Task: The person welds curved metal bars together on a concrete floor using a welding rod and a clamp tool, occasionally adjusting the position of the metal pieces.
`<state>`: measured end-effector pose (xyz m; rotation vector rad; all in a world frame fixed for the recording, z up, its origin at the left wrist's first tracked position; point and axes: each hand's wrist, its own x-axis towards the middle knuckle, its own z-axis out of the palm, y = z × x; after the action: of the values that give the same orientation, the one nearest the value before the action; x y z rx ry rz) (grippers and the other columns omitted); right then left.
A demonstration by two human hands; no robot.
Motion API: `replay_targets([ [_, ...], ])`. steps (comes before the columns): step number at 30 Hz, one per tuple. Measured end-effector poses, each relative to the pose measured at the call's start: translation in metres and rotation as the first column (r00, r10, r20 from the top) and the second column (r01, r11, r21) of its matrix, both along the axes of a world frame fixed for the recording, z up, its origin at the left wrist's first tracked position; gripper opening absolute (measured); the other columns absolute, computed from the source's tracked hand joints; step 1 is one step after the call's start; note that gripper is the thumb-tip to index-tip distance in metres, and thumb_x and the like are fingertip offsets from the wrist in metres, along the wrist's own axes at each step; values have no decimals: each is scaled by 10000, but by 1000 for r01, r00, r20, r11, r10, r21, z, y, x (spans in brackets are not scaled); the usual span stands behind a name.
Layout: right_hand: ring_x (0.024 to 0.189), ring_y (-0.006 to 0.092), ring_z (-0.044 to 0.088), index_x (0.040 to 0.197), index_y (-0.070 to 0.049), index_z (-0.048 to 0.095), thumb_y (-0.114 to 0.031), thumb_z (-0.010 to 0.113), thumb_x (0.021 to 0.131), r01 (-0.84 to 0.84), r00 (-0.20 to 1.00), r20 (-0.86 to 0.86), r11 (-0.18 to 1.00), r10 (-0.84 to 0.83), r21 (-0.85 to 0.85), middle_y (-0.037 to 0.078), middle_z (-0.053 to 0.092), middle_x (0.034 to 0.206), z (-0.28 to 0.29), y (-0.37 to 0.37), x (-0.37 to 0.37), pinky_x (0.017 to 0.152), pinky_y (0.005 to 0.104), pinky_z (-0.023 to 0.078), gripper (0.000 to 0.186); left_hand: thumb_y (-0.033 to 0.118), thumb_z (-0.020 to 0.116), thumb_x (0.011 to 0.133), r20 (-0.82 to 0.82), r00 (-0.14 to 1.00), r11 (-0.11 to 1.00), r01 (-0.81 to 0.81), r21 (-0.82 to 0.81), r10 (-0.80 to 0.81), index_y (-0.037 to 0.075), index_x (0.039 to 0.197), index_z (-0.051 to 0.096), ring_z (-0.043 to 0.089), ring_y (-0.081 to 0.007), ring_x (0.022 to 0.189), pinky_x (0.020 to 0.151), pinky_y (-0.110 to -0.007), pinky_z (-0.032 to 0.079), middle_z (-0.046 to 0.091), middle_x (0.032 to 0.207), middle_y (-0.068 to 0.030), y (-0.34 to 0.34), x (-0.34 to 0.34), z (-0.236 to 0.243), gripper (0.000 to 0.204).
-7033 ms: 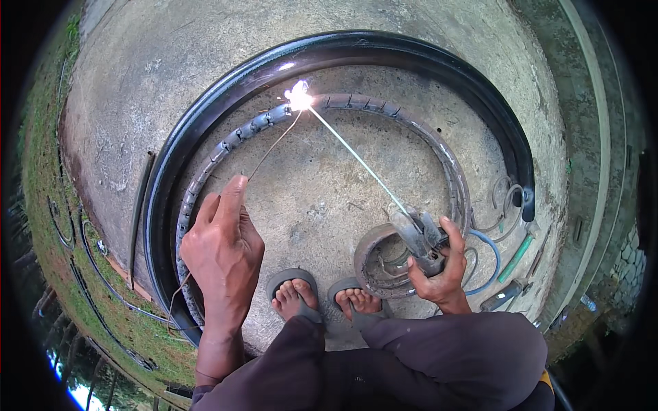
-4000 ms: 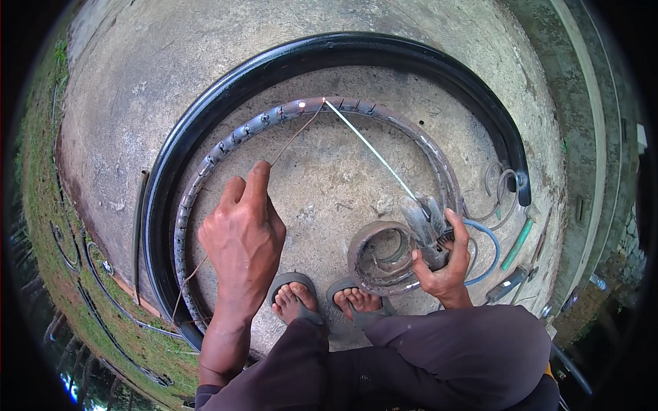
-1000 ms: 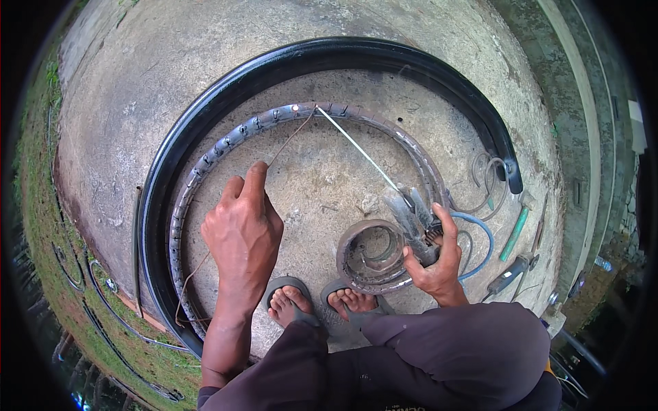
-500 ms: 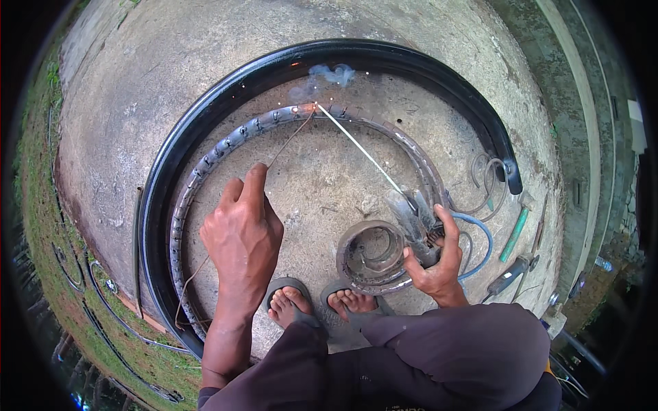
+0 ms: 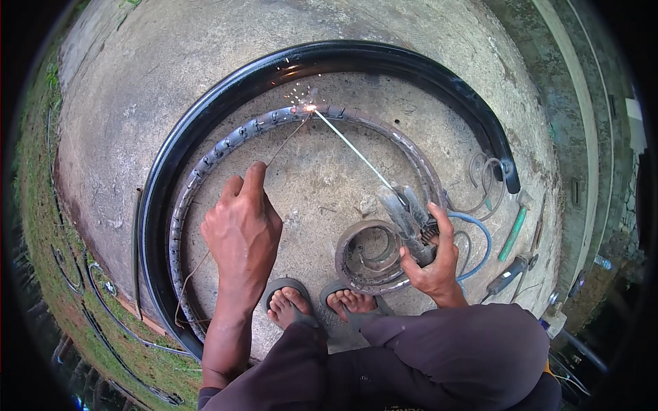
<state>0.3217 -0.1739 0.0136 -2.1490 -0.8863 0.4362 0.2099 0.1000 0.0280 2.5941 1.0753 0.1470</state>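
My left hand (image 5: 243,229) is closed around a thin wire rod (image 5: 283,145), whose far end reaches the weld spot and whose tail bends down behind my wrist. My right hand (image 5: 436,270) grips a worn electrode holder (image 5: 410,222). From its jaws a pale welding electrode (image 5: 354,152) slants up and left. The electrode's tip meets a bent metal pipe (image 5: 223,146) with many short notches or weld marks along it. Bright sparks fly there, and the metal just left of the tip glows reddish.
A glossy black curved tube (image 5: 343,55) arcs around the work. Close by my right hand lies a rusty scroll-shaped coil (image 5: 346,264). Farther right are a blue cable (image 5: 488,240), a green-handled hammer (image 5: 509,240) and a dark grey power tool (image 5: 506,277). My sandalled feet (image 5: 291,301) stand inside the ring.
Sparks now spray up from the electrode's tip, and the smoke has thinned. The electrode holder and tip have shifted slightly left. My left hand has barely moved.
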Motion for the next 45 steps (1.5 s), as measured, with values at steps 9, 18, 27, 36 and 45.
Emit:
replay_targets([
  [9,962,301,728,1494,45,308,15,738,736,4,1000,1,1000,-4,-1,265,601,1235,0,0,1,800,347,595,873,51,618,867,42,998,999,38,-5,-38,134,1138,668,683,-351,656,556,-469,511,652,829,-118,2,-2,-4,288],
  [18,587,188,626,1548,-8,189,5,659,846,538,77,-997,842,-14,30,150,631,812,7,-4,7,533,305,512,846,69,593,948,9,1000,998,-2,-58,3,88,1102,726,716,-357,772,671,-433,546,719,917,-166,3,4,4,204],
  [27,650,178,672,1532,6,297,-13,755,752,-60,998,34,998,60,-3,134,683,842,0,-4,15,614,315,534,905,27,627,897,188,982,982,16,-190,20,48,1050,742,719,-364,777,686,-431,544,728,920,-199,15,-4,-3,193],
  [36,651,197,666,1553,3,248,-15,724,787,-130,991,23,991,130,10,130,679,846,6,1,16,596,343,529,903,56,632,923,158,987,988,6,-156,19,58,1074,742,721,-349,764,689,-420,545,730,920,-187,19,-15,1,187],
  [45,586,153,614,1546,9,231,-39,707,811,486,271,-958,872,-93,53,118,631,800,25,-3,24,562,325,520,877,60,629,933,180,978,938,-40,-346,108,38,1094,741,717,-375,802,739,-418,541,729,931,-218,14,-31,10,198],
])
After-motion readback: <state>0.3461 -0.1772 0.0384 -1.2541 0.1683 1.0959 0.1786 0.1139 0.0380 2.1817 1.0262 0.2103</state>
